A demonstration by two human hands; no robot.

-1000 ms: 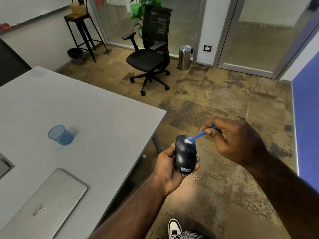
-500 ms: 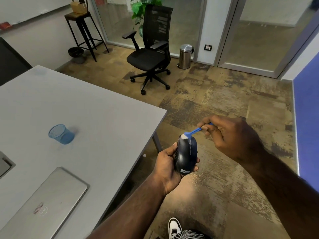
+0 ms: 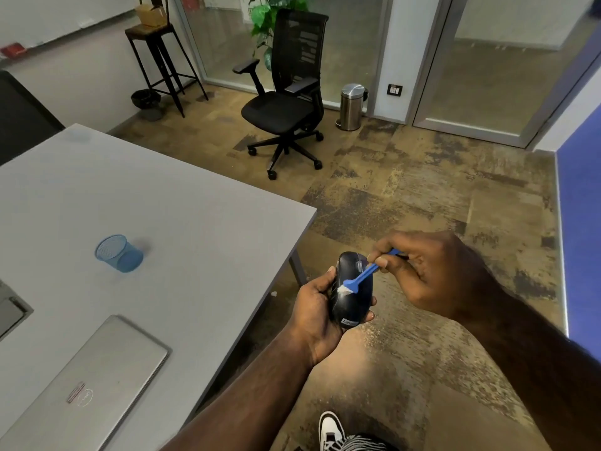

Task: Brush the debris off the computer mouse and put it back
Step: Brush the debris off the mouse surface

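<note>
My left hand (image 3: 313, 315) grips a black computer mouse (image 3: 356, 301) from below, out over the floor to the right of the grey table (image 3: 169, 222). The mouse lies top up with a small label at its near end. My right hand (image 3: 429, 275) pinches the handle of a small blue brush (image 3: 361, 278). The brush's white bristles touch the middle of the mouse's back, near its left side.
On the table stand a blue mesh cup (image 3: 118, 253) and a closed silver laptop (image 3: 87, 385) at the near edge. A black office chair (image 3: 286, 102), a steel bin (image 3: 352, 107) and a tall stool (image 3: 159, 56) stand on the carpet beyond. My shoe (image 3: 331, 429) shows at the bottom.
The brush has swept from the mouse's far end down to the middle of its back. My right hand has come closer to the mouse. My left hand holds it in the same place.
</note>
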